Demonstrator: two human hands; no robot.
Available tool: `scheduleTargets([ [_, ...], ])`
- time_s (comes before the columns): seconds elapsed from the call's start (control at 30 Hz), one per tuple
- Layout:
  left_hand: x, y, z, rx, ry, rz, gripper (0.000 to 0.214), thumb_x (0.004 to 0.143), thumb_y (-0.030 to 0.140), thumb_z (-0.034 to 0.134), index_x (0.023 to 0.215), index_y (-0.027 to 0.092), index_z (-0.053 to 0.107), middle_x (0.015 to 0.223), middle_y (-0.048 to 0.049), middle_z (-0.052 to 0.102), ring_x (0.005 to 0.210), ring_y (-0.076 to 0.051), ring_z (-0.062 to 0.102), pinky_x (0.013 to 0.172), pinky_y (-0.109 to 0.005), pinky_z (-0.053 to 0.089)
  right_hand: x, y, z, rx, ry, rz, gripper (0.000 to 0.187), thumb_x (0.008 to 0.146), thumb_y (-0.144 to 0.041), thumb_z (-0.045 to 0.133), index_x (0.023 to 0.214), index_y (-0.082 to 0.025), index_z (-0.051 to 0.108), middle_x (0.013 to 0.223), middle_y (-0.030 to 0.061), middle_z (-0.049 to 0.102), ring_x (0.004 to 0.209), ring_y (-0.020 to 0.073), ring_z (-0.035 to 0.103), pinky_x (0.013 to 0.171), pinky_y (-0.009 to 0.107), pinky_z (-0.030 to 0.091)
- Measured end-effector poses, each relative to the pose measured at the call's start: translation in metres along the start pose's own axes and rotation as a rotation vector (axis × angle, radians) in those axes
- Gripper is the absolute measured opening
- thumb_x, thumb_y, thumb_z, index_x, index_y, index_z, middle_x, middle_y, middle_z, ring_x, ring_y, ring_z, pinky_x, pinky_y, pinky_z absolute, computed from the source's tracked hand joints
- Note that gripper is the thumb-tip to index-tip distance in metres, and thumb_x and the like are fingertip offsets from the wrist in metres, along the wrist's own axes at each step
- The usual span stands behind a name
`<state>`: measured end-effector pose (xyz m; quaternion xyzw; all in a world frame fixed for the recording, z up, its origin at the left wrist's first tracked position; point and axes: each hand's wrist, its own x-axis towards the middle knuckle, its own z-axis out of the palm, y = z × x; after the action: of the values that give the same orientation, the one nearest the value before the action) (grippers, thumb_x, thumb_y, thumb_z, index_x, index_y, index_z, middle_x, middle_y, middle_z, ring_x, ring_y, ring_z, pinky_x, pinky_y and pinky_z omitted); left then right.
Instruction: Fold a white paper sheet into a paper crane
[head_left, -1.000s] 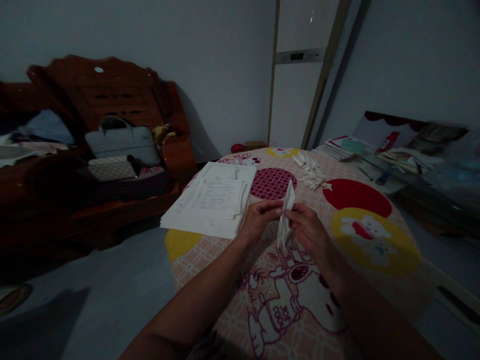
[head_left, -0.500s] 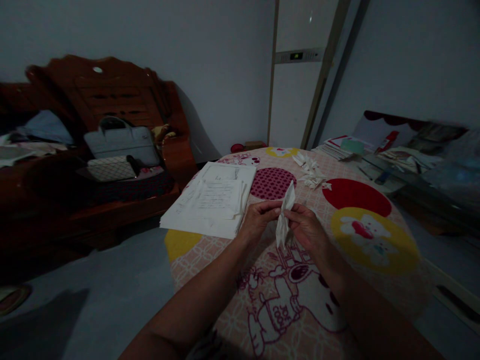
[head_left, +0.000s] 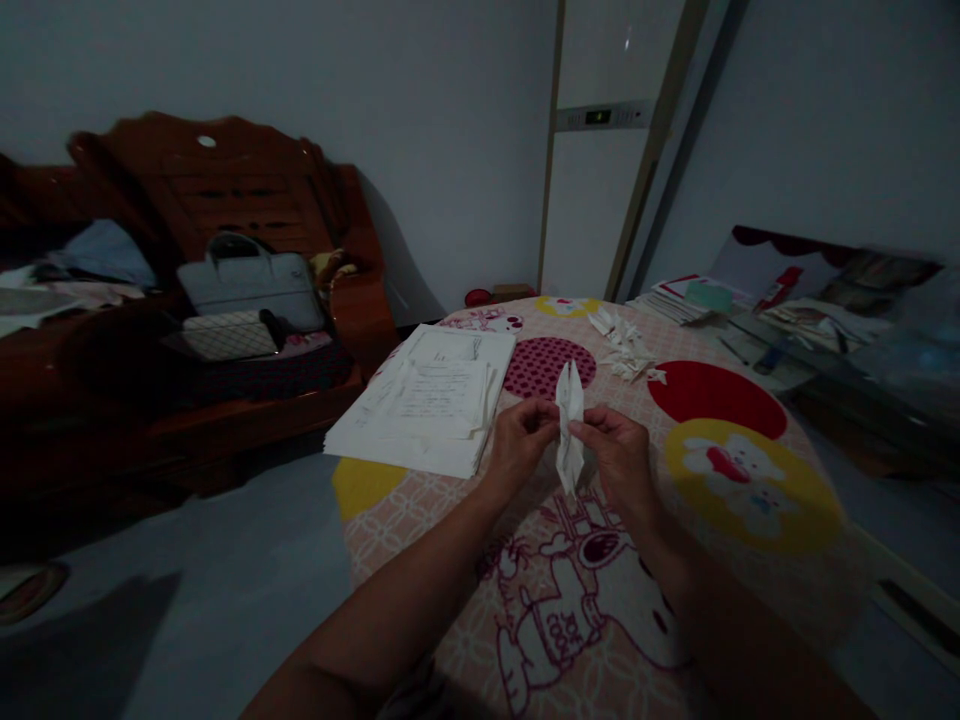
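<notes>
A folded sheet of white paper (head_left: 571, 455), long and narrow with pointed ends, is held upright over the table. My left hand (head_left: 521, 440) pinches it from the left near its middle. From the right, my right hand (head_left: 616, 448) grips it, thumb lying across the near face. Left of my hands lies a stack of printed and handwritten paper sheets (head_left: 439, 400). Beyond them, a small heap of folded or crumpled white paper pieces (head_left: 624, 345) rests on the patterned tablecloth (head_left: 465, 560).
A wooden armchair (head_left: 225, 195) on the left holds a grey bag (head_left: 289, 290) and a quilted white purse (head_left: 225, 335). At the right, a glass-topped table (head_left: 840, 365) carries papers and small items. A tall air conditioner (head_left: 592, 200) stands in the back corner.
The folded paper has turned more upright, its top tip shifting left. My fingers have adjusted slightly around its middle. The view has shifted a little.
</notes>
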<state>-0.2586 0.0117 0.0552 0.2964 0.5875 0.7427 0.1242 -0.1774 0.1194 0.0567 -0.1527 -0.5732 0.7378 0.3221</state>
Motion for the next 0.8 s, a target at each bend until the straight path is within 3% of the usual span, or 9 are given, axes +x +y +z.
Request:
scheduleTargets([
  [0.27,-0.0014,0.0014,0.0018,0.059,0.037,0.007,0.010,0.070,0.020,0.069,0.079,0.015,0.071,0.077,-0.0028,0.069,0.070,-0.015,0.060,0.066,-0.025,0.046,0.0016,0.0055,-0.0037,-0.146,-0.025,-0.110,0.015,0.066,-0.028,0.077,0.073,-0.018,0.067,0.064,-0.0004,0.067,0.056,0.0136,0.058,0.055,0.026,0.045],
  [0.6,-0.0047,0.0050,0.0042,0.283,0.106,0.084,0.013,0.070,0.026,0.074,0.079,0.017,0.073,0.079,-0.0035,0.069,0.070,-0.015,0.060,0.064,-0.025,0.045,-0.0004,0.0090,-0.0048,-0.429,0.051,-0.303,0.010,0.074,-0.029,0.069,0.075,-0.019,0.067,0.069,0.0016,0.067,0.064,0.0172,0.061,0.060,0.028,0.048],
  [0.8,-0.0025,0.0017,0.0023,0.184,0.079,0.073,0.014,0.075,0.029,0.070,0.080,0.016,0.071,0.078,-0.0033,0.067,0.072,-0.016,0.059,0.068,-0.026,0.045,-0.0006,0.0071,-0.0062,-0.513,0.000,-0.446,0.008,0.080,-0.027,0.064,0.079,-0.021,0.069,0.075,0.0020,0.066,0.067,0.0172,0.061,0.064,0.029,0.049],
])
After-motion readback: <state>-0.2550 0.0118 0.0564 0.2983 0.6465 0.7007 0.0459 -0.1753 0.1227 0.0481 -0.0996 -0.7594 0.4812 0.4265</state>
